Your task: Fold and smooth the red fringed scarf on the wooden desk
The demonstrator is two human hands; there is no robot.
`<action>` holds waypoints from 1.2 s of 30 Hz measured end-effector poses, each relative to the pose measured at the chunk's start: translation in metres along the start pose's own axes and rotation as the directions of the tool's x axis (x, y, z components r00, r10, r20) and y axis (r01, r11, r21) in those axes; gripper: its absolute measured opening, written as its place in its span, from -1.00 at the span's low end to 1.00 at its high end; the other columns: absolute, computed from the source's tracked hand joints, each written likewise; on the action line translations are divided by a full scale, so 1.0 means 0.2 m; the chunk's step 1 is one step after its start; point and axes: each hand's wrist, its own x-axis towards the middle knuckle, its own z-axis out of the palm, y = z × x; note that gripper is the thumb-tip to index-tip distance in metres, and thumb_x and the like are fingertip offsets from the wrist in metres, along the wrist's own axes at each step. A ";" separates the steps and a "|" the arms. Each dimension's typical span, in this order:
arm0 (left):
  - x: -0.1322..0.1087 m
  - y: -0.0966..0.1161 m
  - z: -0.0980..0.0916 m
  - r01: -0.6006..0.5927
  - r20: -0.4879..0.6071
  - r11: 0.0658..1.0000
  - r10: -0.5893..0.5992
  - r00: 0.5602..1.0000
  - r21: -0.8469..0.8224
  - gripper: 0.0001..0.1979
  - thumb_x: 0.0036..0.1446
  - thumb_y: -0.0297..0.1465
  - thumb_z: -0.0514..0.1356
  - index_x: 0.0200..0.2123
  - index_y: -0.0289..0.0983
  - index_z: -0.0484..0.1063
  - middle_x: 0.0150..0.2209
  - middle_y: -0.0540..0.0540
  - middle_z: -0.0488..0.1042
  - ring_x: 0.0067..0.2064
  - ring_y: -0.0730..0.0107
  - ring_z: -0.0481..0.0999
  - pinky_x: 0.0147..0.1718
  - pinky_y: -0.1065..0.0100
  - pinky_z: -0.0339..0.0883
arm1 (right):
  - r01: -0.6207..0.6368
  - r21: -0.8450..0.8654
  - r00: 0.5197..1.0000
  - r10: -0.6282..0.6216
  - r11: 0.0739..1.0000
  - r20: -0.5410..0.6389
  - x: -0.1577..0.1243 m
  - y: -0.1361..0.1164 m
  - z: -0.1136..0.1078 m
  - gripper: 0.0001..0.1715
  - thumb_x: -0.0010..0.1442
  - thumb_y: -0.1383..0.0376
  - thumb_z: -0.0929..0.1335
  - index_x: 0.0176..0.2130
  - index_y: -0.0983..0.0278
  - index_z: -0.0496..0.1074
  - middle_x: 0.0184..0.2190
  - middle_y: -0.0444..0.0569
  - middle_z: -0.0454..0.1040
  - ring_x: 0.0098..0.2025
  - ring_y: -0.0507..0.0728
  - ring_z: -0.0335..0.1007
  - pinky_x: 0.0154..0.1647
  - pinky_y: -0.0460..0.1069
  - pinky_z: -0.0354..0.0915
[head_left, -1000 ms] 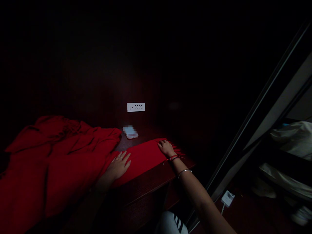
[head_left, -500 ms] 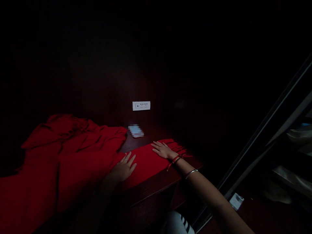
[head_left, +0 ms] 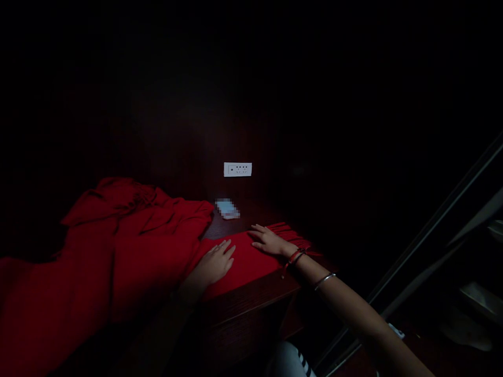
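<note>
Across the dark wooden tabletop [head_left: 226, 229] lies a red scarf [head_left: 153, 262], rumpled at the left, flat toward its fringed right end. Your left hand [head_left: 215, 263] and right hand [head_left: 271, 243] rest palm-down on the flat part, fingers spread, gripping nothing. Beyond, a blurred pale item [head_left: 227, 208] lies below the white socket [head_left: 238, 169].

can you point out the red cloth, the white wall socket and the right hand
Red cloth [head_left: 248, 265]: head view, on its flat, smooth stretch
White wall socket [head_left: 238, 169]: head view, middle of its front plate
Right hand [head_left: 272, 243]: head view, on its back
</note>
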 end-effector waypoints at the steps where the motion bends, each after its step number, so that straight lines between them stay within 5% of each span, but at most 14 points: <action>1: 0.00 0.01 -0.02 -0.039 -0.044 0.999 0.039 0.998 0.003 -0.57 0.14 -0.36 -0.12 0.08 -0.33 0.13 0.16 -0.19 0.06 0.16 0.27 0.04 0.09 0.24 -0.07 | 0.057 0.027 0.998 -0.058 0.998 0.030 0.04 -0.04 0.00 -0.37 0.15 0.10 0.16 0.13 0.38 0.09 0.16 0.16 -0.01 0.20 0.18 -0.20 0.14 0.05 -0.12; 5: 0.03 -0.08 -0.12 0.051 -0.091 0.999 -0.050 0.995 0.004 -0.58 0.14 -0.37 -0.13 0.06 -0.31 0.16 0.16 -0.16 0.06 0.17 0.26 0.01 0.10 0.23 -0.12 | 0.080 0.101 0.985 -0.094 0.992 0.142 0.18 -0.07 -0.03 -0.36 0.08 0.22 0.25 0.12 0.40 0.10 0.09 0.15 0.14 0.11 0.16 0.03 0.08 0.01 0.01; 8: 0.05 -0.25 -0.19 0.159 0.126 0.984 -0.148 0.981 -0.080 -0.55 0.13 -0.31 -0.12 0.06 -0.36 0.16 0.12 -0.20 0.13 0.14 0.26 0.09 0.06 0.28 -0.02 | 0.043 0.076 0.968 -0.060 0.996 0.245 0.26 -0.03 -0.10 -0.32 -0.07 0.28 0.35 0.07 0.33 0.19 0.00 0.09 0.28 -0.01 0.16 0.21 -0.03 -0.03 0.12; 13: 0.04 -0.45 -0.26 0.166 0.372 0.954 -0.063 0.926 -0.251 -0.46 0.08 -0.13 -0.07 0.07 -0.32 0.16 0.07 -0.19 0.23 0.03 0.30 0.26 -0.03 0.36 0.10 | -0.009 -0.096 0.932 0.043 0.995 0.359 0.28 0.05 -0.16 -0.59 -0.13 0.36 0.37 -0.18 0.27 0.41 -0.25 -0.04 0.45 -0.24 0.10 0.36 -0.28 -0.12 0.21; 20: 0.00 -0.51 -0.37 0.183 0.450 0.965 -0.082 0.889 -0.186 -0.34 -0.24 -0.21 0.22 0.00 -0.29 0.25 -0.05 -0.15 0.36 -0.13 0.22 0.36 -0.18 0.37 0.18 | -0.020 -0.158 0.948 0.069 0.987 0.310 0.20 0.15 -0.17 -0.67 -0.11 0.35 0.35 -0.25 0.31 0.40 -0.29 0.02 0.45 -0.29 0.10 0.37 -0.39 -0.14 0.18; 27: -0.13 -0.70 -0.52 0.286 0.537 0.955 -0.200 0.819 -0.080 -0.69 -0.33 -0.34 0.21 -0.38 -0.25 0.39 -0.39 0.02 0.44 -0.39 0.37 0.36 -0.45 0.45 0.19 | -0.043 -0.145 0.973 0.075 0.989 0.219 0.15 0.18 -0.23 -0.65 -0.12 0.32 0.37 -0.24 0.30 0.37 -0.32 -0.03 0.45 -0.32 0.07 0.35 -0.40 -0.16 0.16; 30: -0.20 -0.74 -0.55 0.313 0.548 0.950 -0.263 0.794 0.003 -0.64 -0.35 -0.36 0.21 -0.33 -0.24 0.38 -0.34 -0.02 0.44 -0.37 0.35 0.36 -0.46 0.45 0.18 | -0.019 -0.193 0.978 0.058 0.981 0.200 0.16 0.18 -0.25 -0.74 -0.08 0.33 0.34 -0.28 0.28 0.40 -0.34 -0.05 0.46 -0.32 0.05 0.35 -0.37 -0.16 0.16; 33: -0.25 -0.75 -0.57 0.312 0.517 0.950 -0.267 0.813 0.000 -0.55 -0.36 -0.37 0.22 -0.25 -0.24 0.37 -0.25 -0.06 0.42 -0.32 0.33 0.37 -0.42 0.44 0.19 | -0.006 -0.248 0.984 0.049 0.969 0.169 0.17 0.19 -0.25 -0.81 -0.03 0.33 0.32 -0.32 0.29 0.43 -0.32 0.00 0.46 -0.29 0.07 0.35 -0.33 -0.16 0.16; 36: -0.27 -0.77 -0.61 0.280 0.419 0.958 -0.229 0.879 -0.065 -0.67 -0.29 -0.33 0.18 -0.32 -0.27 0.38 -0.36 -0.03 0.43 -0.36 0.36 0.36 -0.42 0.45 0.18 | -0.024 -0.282 0.991 0.061 0.959 0.122 0.16 0.20 -0.25 -0.82 0.01 0.32 0.30 -0.33 0.33 0.43 -0.30 0.08 0.45 -0.26 0.11 0.34 -0.31 -0.13 0.16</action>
